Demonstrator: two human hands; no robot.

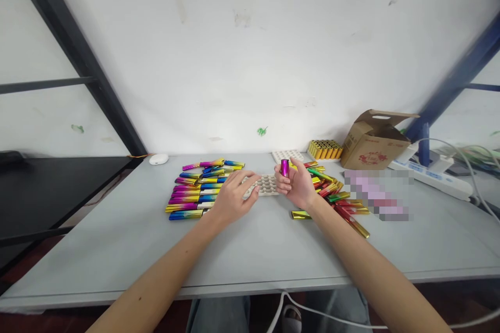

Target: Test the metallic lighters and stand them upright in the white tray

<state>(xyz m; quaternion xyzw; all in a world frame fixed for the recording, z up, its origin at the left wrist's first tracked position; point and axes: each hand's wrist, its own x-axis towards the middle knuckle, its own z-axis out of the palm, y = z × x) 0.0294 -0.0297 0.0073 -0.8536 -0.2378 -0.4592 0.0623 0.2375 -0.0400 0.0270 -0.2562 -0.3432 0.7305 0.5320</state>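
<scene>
My right hand (299,183) is closed around a shiny purple cylinder (285,167), which stands upright in the fingers. Left of it, my left hand (236,197) is open, its fingers apart and nothing in them. Between the two hands lies a white tray (267,185) with rows of round pockets, partly hidden by the left hand. Beside my left hand are stacked shiny tubes (183,199) in purple, yellow and blue. Under and beyond my right wrist lies a loose heap of red, gold and green tubes (349,209).
Behind the heap stand a tray of upright yellow cylinders (325,149), another white tray (288,156) and an open cardboard box (375,143). A power strip (437,179) with cables lies at the right. A white case (158,159) sits at the back left.
</scene>
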